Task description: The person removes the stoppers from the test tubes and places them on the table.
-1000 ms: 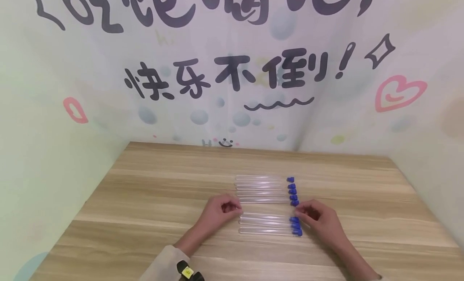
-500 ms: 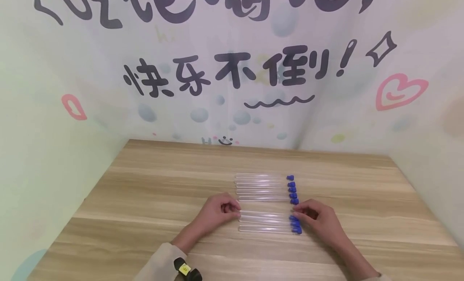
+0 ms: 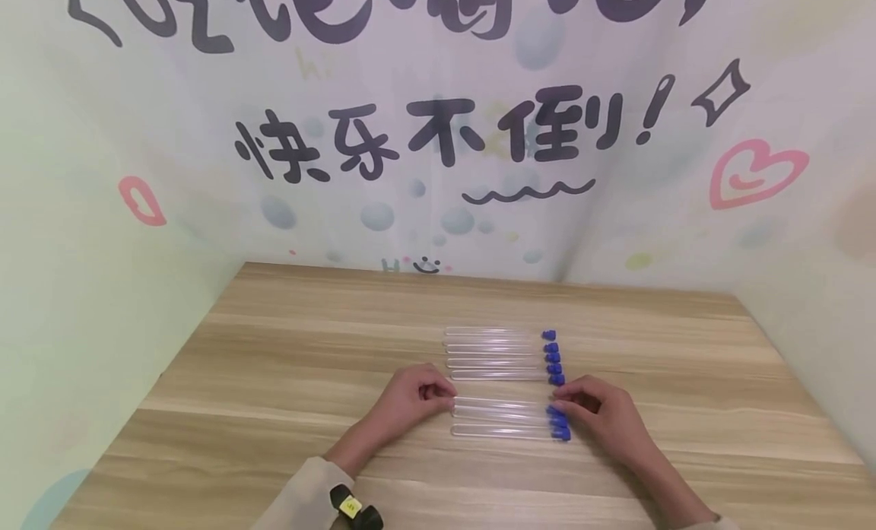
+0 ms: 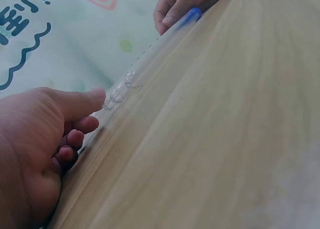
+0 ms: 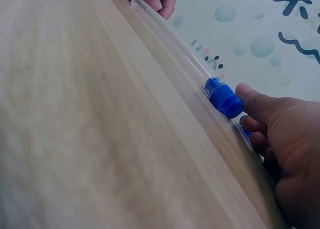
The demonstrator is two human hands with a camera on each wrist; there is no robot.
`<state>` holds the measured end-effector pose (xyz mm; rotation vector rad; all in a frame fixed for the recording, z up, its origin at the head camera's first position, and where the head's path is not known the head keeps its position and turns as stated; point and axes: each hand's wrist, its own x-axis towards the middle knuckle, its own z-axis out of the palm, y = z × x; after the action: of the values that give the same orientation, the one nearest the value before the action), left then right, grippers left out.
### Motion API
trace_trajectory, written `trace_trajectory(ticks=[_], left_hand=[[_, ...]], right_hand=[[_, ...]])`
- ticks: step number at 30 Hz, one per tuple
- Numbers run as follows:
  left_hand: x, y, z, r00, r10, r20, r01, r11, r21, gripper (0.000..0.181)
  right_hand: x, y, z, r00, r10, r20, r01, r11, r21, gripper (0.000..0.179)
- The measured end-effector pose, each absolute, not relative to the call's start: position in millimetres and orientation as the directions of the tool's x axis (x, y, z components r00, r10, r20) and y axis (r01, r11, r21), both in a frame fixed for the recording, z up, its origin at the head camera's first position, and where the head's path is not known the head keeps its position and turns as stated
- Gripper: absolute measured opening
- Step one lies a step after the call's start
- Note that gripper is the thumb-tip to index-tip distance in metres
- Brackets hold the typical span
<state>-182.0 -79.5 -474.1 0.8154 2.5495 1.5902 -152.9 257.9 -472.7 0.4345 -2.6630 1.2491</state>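
Note:
Several clear test tubes with blue caps lie side by side on the table, rounded ends left, caps right. They form a far group (image 3: pixel 489 355) and a near group (image 3: pixel 503 431) with a gap between. My left hand (image 3: pixel 419 393) pinches the rounded end of the farthest tube in the near group with thumb and forefinger, other fingers curled. At its other end my right hand (image 3: pixel 605 416) pinches by the blue cap (image 3: pixel 556 410), the fingertips partly covering it. In the right wrist view a nearer blue cap (image 5: pixel 223 97) stands beside the right thumb (image 5: pixel 252 101).
The wood-grain table (image 3: pixel 287 347) extends around the tubes. Behind it hangs a pale printed cloth (image 3: pixel 438 218) with dark lettering. A black band with a yellow label (image 3: pixel 350 506) is at the left sleeve (image 3: pixel 308 492).
Both hands stay at the ends of the tube with nearly the same pose. The view has shifted slightly; the tube rows look unchanged.

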Motion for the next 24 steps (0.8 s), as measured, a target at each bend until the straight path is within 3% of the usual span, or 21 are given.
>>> trace_trajectory(ticks=[24], left_hand=[[-179.7,-73.4,-469.6,-0.864,0.445,0.237,0.432,0.411,0.803,0.010]], right_hand=[[-154.2,257.7,-471.7,-0.941,-0.191,0.281,-0.338,0.610,-0.717,0.014]])
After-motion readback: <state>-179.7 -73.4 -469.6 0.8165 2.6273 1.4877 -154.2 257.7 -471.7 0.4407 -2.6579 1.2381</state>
